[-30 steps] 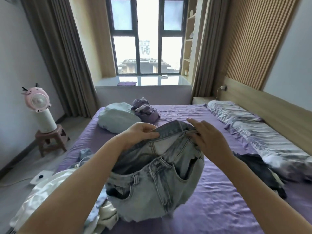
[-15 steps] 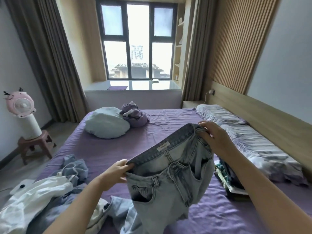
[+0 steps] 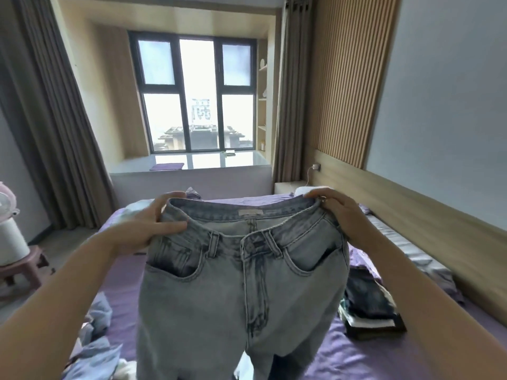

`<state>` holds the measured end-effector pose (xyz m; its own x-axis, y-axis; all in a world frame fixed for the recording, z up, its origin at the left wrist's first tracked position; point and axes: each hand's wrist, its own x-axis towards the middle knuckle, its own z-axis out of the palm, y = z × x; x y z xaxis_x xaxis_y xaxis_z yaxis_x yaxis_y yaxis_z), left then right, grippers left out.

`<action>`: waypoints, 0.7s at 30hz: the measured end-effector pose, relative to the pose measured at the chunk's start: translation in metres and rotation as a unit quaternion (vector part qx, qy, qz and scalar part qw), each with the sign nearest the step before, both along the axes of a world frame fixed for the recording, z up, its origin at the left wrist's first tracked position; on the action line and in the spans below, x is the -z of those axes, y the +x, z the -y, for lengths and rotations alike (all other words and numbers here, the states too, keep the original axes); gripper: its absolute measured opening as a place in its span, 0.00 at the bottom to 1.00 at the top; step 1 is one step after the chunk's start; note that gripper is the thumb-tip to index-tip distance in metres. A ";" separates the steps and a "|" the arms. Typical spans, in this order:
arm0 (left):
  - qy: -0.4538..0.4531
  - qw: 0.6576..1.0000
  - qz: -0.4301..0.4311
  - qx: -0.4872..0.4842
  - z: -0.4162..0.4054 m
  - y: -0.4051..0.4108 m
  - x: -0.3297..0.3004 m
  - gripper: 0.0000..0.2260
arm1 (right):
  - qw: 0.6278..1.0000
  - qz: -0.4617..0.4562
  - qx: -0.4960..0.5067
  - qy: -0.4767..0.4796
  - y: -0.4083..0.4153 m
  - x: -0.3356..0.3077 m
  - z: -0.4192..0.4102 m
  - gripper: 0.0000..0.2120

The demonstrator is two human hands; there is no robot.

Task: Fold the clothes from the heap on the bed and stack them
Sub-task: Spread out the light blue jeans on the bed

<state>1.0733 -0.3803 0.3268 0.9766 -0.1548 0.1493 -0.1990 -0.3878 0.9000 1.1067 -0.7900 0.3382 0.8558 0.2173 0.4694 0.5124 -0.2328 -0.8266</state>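
Head view: jeans [image 3: 241, 286] held up over bed [image 3: 356, 357], front facing person. Left hand [image 3: 148, 229] and right hand [image 3: 343, 215] pinch opposite waistband ends; legs hang straight down below fingers. Folded stack [image 3: 370, 311] lies below right hand, nearer.

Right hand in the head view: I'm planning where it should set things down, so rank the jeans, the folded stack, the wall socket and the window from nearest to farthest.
From the right hand:
1. Jeans, held at the waistband corner.
2. Folded stack, on the bed below the hand, to the right.
3. Wall socket, on the headboard wall beyond the bed.
4. Window, far end of the room.
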 end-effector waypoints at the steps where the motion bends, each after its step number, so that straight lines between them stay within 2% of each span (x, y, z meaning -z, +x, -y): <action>1: 0.008 1.000 0.006 0.002 0.000 0.000 -0.005 0.35 | 1.000 0.007 -0.008 -0.011 -0.001 -0.002 0.004 0.15; 3: 0.014 1.000 0.007 0.012 0.003 0.000 -0.012 0.39 | 0.998 0.031 -0.019 -0.048 -0.001 -0.004 0.011 0.05; 7: 0.108 0.993 0.042 0.032 0.016 -0.007 -0.027 0.37 | 0.980 0.111 0.029 -0.161 0.004 -0.007 0.027 0.08; 10: 0.231 0.968 0.058 0.083 0.027 -0.014 -0.038 0.23 | 0.978 0.112 0.017 -0.177 0.004 -0.011 0.036 0.09; 13: 0.363 0.921 0.127 0.055 0.033 -0.017 -0.043 0.14 | 0.977 0.102 0.011 -0.186 0.006 -0.012 0.043 0.10; 16: 0.355 0.927 0.118 0.012 0.031 -0.019 -0.038 0.07 | 0.983 0.089 0.006 -0.159 0.008 -0.009 0.047 0.08; 19: 0.309 0.945 0.097 -0.048 0.021 -0.016 -0.024 0.13 | 0.982 0.098 0.025 -0.159 0.010 0.006 0.046 0.08; 21: 0.238 0.966 0.086 -0.052 0.026 -0.016 -0.015 0.04 | 0.976 0.105 0.075 -0.173 0.014 0.018 0.041 0.09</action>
